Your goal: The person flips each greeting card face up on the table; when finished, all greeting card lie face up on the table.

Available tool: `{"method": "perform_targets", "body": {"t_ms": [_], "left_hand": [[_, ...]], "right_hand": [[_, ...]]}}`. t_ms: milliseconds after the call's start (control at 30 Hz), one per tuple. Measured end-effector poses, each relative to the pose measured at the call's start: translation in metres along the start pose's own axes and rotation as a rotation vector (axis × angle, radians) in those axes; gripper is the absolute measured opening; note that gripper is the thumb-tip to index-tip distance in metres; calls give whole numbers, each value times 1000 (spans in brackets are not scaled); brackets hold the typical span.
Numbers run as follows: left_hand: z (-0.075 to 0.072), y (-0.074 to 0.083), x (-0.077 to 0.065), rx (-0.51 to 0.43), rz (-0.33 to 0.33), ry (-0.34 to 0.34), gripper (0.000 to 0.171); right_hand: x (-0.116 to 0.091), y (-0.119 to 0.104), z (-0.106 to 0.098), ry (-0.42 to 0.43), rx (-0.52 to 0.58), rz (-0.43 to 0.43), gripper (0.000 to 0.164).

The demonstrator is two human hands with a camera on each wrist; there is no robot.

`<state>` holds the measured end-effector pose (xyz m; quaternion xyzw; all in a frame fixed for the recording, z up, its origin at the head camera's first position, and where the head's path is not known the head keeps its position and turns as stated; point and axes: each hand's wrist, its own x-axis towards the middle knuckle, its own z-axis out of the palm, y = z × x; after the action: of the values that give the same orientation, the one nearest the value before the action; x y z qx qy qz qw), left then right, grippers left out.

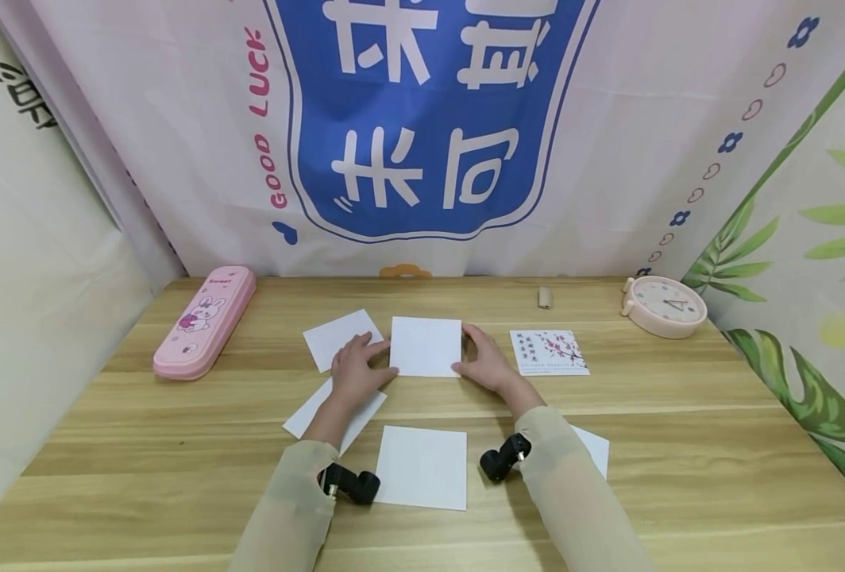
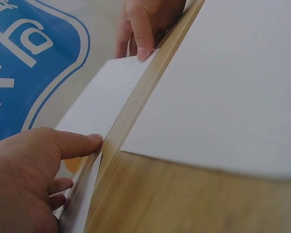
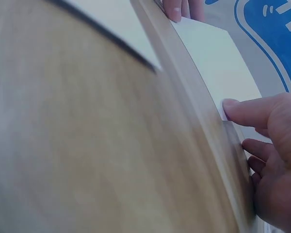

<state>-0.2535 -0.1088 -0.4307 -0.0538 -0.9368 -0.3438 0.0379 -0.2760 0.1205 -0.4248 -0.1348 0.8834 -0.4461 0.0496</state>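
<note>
Between my two hands a square white card is held by its sides near the middle of the table. My left hand grips its left edge, with the thumb at the lower corner. At the opposite edge, my right hand holds it the same way; its thumb lies on the card's corner in the right wrist view. Two more white cards lie by the left hand: one behind it, another partly under the wrist. Nearer me lies a white card.
A card printed with blossoms lies to the right. Another white card is partly hidden by the right sleeve. A pink pencil case sits back left, a round clock back right, and a small beige object near the rear edge.
</note>
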Motion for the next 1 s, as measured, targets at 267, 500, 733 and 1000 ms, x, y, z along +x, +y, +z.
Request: {"method": "perform_targets", "body": {"t_ms": [267, 500, 733, 1000], "left_hand": [[0, -2, 1, -45, 21, 50, 39], [0, 0, 1, -152, 74, 156, 22], [2, 4, 2, -356, 85, 232, 14], [2, 8, 3, -667, -33, 212, 19]], "right_hand": [[2, -4, 2, 129, 164, -46, 33], [2, -4, 3, 240, 162, -35, 21], [0, -4, 3, 303, 179, -20, 16], [1, -11, 0, 306, 485, 143, 17]]}}
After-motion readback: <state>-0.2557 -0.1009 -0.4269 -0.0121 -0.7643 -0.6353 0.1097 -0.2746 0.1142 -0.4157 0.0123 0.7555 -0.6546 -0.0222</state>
